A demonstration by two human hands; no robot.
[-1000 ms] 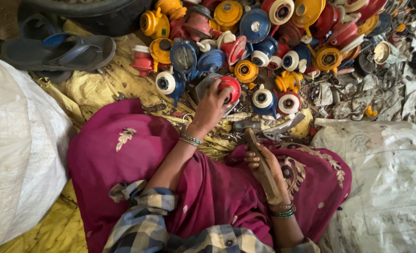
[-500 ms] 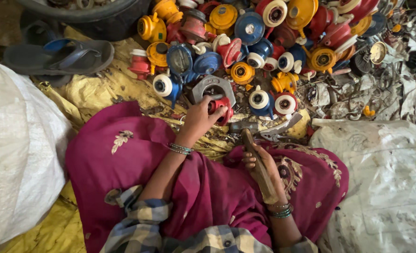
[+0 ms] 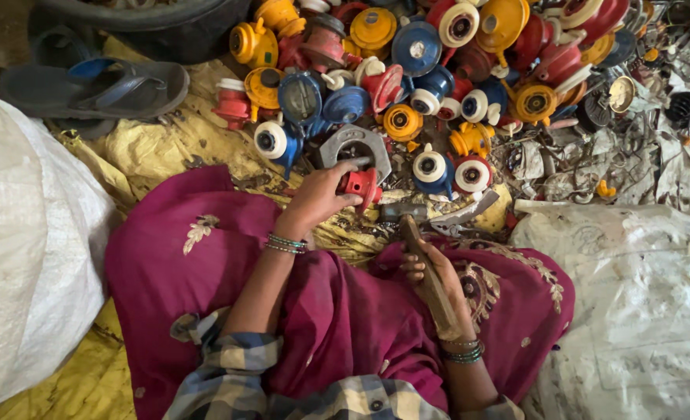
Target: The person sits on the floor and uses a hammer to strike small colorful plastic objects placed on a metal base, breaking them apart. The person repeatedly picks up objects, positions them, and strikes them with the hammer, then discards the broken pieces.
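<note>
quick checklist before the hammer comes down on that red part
1. Left hand has a grip on the red part: ok.
2. Right hand grips the hammer by its wooden handle: ok.
3. Hammer raised for a blow: not ok, its head lies low by the lap.
4. Red part seated flat on the grey metal ring: cannot tell, the fingers hide the contact.
5. Left fingers clear of the strike spot: not ok, they wrap the part.
6. Pile of coloured parts clear of the swing: cannot tell.
</note>
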